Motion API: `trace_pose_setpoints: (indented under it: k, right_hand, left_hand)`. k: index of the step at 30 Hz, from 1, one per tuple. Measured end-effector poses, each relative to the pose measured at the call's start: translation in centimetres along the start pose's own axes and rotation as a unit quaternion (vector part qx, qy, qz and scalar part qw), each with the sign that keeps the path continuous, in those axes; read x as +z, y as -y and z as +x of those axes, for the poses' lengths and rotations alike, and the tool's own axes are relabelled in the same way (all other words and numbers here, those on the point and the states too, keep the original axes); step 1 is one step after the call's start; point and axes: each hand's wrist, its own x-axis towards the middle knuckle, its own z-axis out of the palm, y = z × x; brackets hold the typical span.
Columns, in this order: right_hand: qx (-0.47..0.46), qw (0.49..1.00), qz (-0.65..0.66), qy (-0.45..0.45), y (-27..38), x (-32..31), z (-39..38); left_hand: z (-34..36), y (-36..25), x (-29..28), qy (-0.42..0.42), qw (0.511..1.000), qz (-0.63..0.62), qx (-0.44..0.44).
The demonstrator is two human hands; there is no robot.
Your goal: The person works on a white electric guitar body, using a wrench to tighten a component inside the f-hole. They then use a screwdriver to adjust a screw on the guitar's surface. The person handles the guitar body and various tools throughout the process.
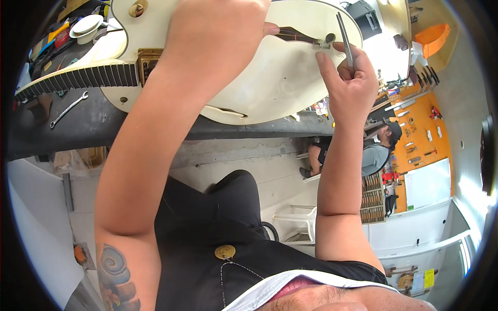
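Note:
A cream hollow-body guitar (290, 88) lies on the dark workbench, its fretted neck (88, 76) pointing left. My left hand (218, 36) reaches over the body; its thumb tip shows beside the dark upper f-hole (295, 35), where thin wires are visible. The other fingers are hidden or out of frame. My right hand (355, 78) is closed round slim metal tweezers (344, 39) that point upward. Just left of its thumb and forefinger sits a small round metal part (326, 42) at the f-hole's end; whether they touch it I cannot tell.
A combination wrench (69, 110) lies on the bench (78, 129) below the neck. White bowls (87, 27) and mixed tools crowd the far left. A seated person (378, 150) is further back, near an orange tool wall (420, 140). A white plastic chair (301, 223) stands below.

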Motion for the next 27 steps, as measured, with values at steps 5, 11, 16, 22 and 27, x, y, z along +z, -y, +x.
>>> trace_pose_setpoints:
  k: [5,11,16,22,27]
  right_hand:
    - [-0.046,0.998,-0.033,-0.021,0.1,1.5,0.3]
    - [-0.033,0.999,-0.005,-0.040,-1.1,2.0,0.4]
    - [-0.052,0.990,0.089,-0.096,-2.6,2.8,0.2]
    - [-0.023,0.988,0.138,-0.070,-2.1,2.0,0.8]
    - [0.010,0.983,0.169,-0.070,-1.9,1.6,0.5]
  left_hand:
    - [-0.1,-0.1,-0.1,0.028,0.999,0.011,-0.014]
    - [-0.1,0.0,-0.1,0.015,1.000,0.013,-0.004]
    - [-0.3,0.1,-0.1,0.018,1.000,0.005,0.011]
    - [-0.2,0.1,0.3,0.031,0.999,0.040,-0.009]
    - [-0.2,0.1,0.3,0.008,1.000,0.015,0.001]
